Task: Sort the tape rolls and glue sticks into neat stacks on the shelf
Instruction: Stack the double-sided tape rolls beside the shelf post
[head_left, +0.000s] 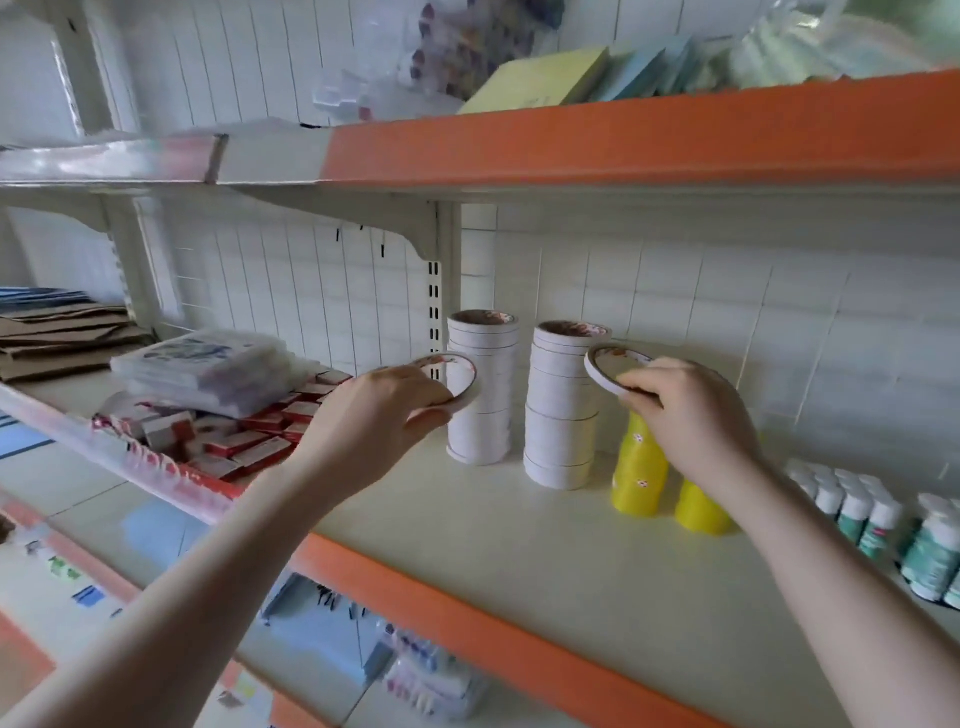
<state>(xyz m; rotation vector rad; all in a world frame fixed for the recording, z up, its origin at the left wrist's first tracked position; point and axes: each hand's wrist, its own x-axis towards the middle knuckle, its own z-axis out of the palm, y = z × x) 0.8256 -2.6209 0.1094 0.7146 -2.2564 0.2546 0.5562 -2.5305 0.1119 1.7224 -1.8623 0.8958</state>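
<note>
Left hand (387, 410): grips thin white tape roll (451, 382) | right hand (691, 410): grips second thin tape roll (613, 371) | shelf (519, 525): two white tape stacks (480, 387), yellow tape stacks (640, 467)

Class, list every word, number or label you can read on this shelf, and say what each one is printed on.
None can be read.
Red and white boxes: print too blurred.
Green-labelled glue bottles: label text too small.
Tape roll cores: red marks only, no readable letters.
Shelf-edge strip: red lettering smeared.
</note>
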